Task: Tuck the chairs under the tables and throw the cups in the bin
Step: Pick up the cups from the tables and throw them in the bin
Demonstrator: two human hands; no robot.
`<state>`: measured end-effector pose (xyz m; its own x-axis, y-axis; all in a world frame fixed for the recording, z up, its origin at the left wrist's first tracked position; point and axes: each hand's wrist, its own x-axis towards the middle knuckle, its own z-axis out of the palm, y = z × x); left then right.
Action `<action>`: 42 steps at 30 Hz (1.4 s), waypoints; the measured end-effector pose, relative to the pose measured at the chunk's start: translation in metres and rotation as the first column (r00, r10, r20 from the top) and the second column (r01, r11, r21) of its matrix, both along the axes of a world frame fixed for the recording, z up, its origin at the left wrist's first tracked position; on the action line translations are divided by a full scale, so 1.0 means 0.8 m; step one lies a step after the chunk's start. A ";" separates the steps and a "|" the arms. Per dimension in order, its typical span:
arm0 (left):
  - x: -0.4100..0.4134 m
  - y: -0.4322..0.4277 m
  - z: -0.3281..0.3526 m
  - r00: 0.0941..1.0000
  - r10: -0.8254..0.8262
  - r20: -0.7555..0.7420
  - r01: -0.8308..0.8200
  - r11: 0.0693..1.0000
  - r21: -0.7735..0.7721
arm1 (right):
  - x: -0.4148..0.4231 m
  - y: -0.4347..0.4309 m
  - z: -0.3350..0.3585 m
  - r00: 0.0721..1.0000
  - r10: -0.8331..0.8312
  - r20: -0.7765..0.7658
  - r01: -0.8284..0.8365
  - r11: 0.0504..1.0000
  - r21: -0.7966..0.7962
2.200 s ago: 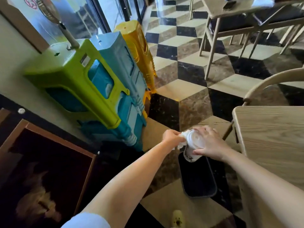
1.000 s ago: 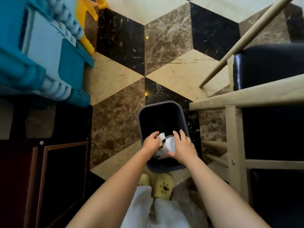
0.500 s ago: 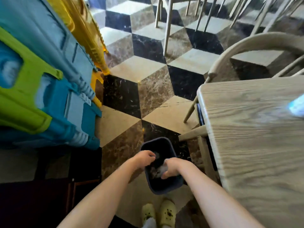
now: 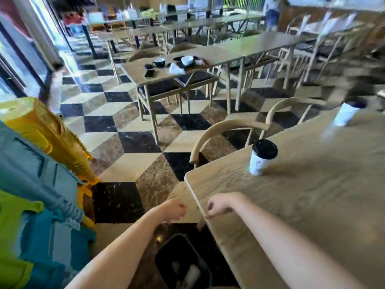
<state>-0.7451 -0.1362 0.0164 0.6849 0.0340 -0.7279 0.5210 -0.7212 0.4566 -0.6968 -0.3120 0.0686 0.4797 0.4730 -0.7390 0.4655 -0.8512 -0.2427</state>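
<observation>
The dark bin [image 4: 162,255] stands on the floor below my arms, with white cup rubbish [image 4: 191,275] lying inside it. My left hand [image 4: 174,210] and my right hand [image 4: 216,206] hang above the bin with fingers loosely curled, holding nothing. A white paper cup with a black lid [image 4: 261,157] stands on the wooden table [image 4: 312,205] at my right. A second white cup [image 4: 346,113] stands farther back on the same table. A wooden chair [image 4: 227,127] sits tucked at the table's far end.
Stacked plastic stools in green, blue and yellow [image 4: 41,163] fill the left side. Another table [image 4: 166,74] with cups, a tray and a phone stands ahead, chairs under it. More tables and chairs fill the blurred back. A person [image 4: 55,90] stands by the glass doors.
My hands held the crumpled cup inside the bin; now they are raised out of it and hold nothing, the cup lies in the bin. The view has tilted up to the room.
</observation>
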 end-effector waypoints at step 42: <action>0.242 -0.228 -0.007 0.887 0.047 0.460 0.151 0.911 -0.384 | 0.164 -0.193 -0.019 0.493 -0.802 0.338 0.444 0.566 0.695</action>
